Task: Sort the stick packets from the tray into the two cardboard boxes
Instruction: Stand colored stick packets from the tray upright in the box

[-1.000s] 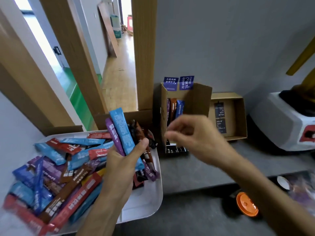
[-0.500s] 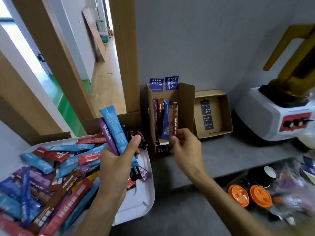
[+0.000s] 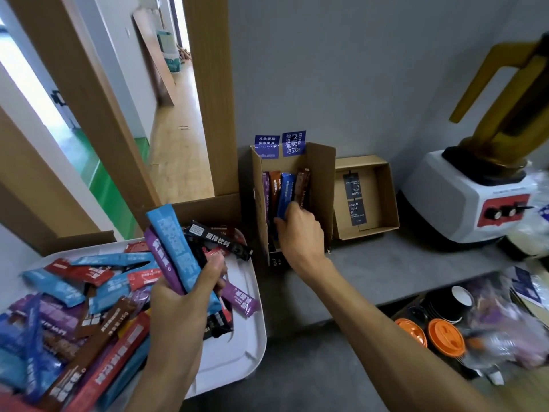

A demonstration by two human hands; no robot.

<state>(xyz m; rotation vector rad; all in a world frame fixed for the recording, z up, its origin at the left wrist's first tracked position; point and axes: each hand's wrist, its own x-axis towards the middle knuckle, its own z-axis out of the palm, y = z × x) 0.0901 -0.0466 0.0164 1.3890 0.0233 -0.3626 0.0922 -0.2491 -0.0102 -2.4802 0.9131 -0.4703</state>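
A white tray (image 3: 237, 346) at lower left holds several stick packets in blue, red, purple and brown. Above it my left hand (image 3: 181, 316) grips a bunch of packets, with a light blue one (image 3: 175, 248), a purple one and a black one (image 3: 219, 240) sticking out. An upright cardboard box (image 3: 322, 179) at the wall has purple, orange, blue and brown packets standing in it. My right hand (image 3: 300, 233) reaches into that box and holds the brown packet (image 3: 303, 185) by its lower end. A second, flat cardboard box (image 3: 389, 197) lies to its right.
A white blender base (image 3: 463, 200) with a yellow jug stands at far right. Below the grey counter edge sit two orange lids (image 3: 445, 337), a black cup (image 3: 457, 298) and crinkled plastic bags. A wooden door frame (image 3: 208, 93) rises behind the tray.
My right hand went from hovering in front of the upright box to inside it, setting the brown packet beside the blue one. The left hand kept its bunch.
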